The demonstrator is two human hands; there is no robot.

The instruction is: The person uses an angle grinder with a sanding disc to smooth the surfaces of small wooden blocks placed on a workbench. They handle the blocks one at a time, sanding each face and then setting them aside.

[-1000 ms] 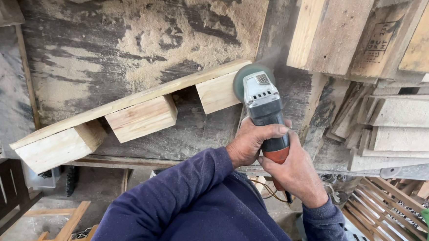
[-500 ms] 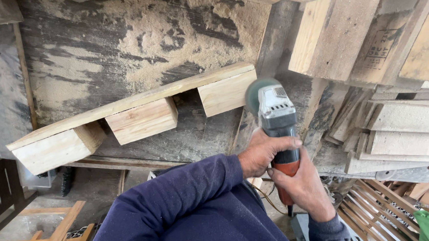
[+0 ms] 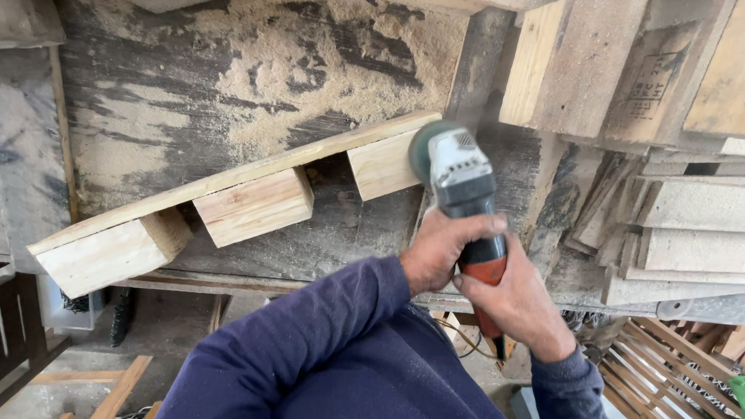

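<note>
- We see a grinder (image 3: 457,178) right of the frame's centre, its body grey, its grip red and black, and its round green disc guard touching the end block of a pallet piece (image 3: 246,196).
- Our left hand (image 3: 443,249) wraps closed around the grinder's neck; our right hand (image 3: 516,298) grips the red handle below it.
- The pallet piece is pale, bare wood: one long slat running from lower left to centre, with three blocks under it.
- It lies on a dark workbench (image 3: 140,95) dusted with sawdust (image 3: 313,53).
</note>
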